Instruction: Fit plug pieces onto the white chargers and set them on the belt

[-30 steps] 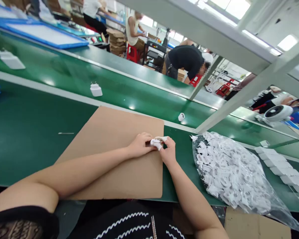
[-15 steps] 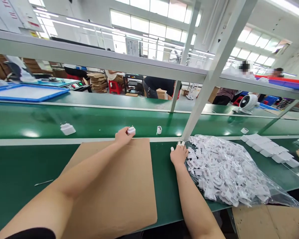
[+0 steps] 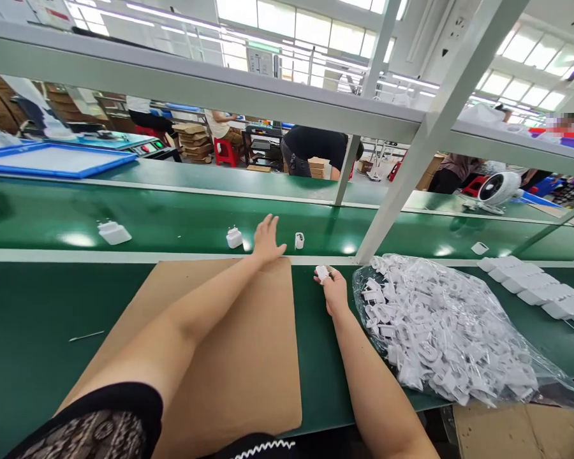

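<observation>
My left hand [image 3: 268,242] is spread with nothing in it, above the far edge of a cardboard sheet [image 3: 249,344]. It is between a white plug adapter [image 3: 234,238] on its left and a small white housing [image 3: 299,241] on its right, both on the green belt. My right hand [image 3: 333,287] holds a small white plastic part [image 3: 322,273] between its fingers, just left of a clear bag of white plastic parts [image 3: 440,325]. Another white adapter [image 3: 115,233] lies on the belt farther left.
A slanted metal post [image 3: 397,185] rises beside the bag. Rows of white housings [image 3: 530,284] lie at the right, with one more housing [image 3: 479,248] on the belt. A thin stick [image 3: 86,336] lies at the left. A fan [image 3: 500,188] and people are beyond.
My left hand has let go of the white adapter, now standing on the belt, and moved right with fingers spread. My right hand has moved left from the bag's edge with a white part.
</observation>
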Demonstrator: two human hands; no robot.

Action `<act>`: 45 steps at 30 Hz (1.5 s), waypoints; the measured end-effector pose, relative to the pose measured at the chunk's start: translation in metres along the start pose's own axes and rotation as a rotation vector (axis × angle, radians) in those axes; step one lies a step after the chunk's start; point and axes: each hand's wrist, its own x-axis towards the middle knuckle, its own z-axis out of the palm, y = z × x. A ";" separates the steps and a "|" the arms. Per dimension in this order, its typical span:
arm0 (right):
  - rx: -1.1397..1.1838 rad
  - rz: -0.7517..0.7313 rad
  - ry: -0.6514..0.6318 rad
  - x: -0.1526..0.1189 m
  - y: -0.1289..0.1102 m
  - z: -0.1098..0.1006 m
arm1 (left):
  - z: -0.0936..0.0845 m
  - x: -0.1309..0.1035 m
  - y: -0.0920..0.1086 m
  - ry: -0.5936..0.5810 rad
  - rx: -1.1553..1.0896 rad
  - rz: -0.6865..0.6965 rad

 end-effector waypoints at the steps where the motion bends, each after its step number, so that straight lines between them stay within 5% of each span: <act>1: 0.036 0.028 -0.017 0.000 0.000 0.002 | 0.009 0.005 0.009 -0.103 -0.036 0.007; 6: 0.201 0.121 -0.046 -0.004 -0.010 0.000 | 0.031 0.026 0.043 -0.279 -0.117 -0.192; 11: 0.282 0.190 -0.069 -0.009 -0.023 -0.002 | -0.003 0.010 0.043 -0.344 -0.205 -0.062; 18: 0.402 0.344 -0.195 -0.024 -0.043 0.009 | -0.093 -0.113 0.028 -0.397 -0.471 0.208; 23: 0.279 0.314 -0.292 -0.043 -0.052 0.021 | -0.105 -0.184 0.029 -0.396 -0.544 0.185; 27: 0.035 0.172 -0.365 -0.058 -0.056 0.025 | -0.093 -0.200 0.029 -0.294 -0.605 0.095; 33: -0.147 -0.084 -0.571 -0.077 -0.064 0.030 | -0.089 -0.194 0.027 -0.326 -0.662 0.103; 40: -0.864 -0.631 -0.712 -0.093 -0.068 0.035 | -0.087 -0.193 0.023 -0.337 -0.697 0.086; 45: -1.021 -0.735 -0.757 -0.096 -0.075 0.040 | -0.087 -0.193 0.023 -0.333 -0.726 0.092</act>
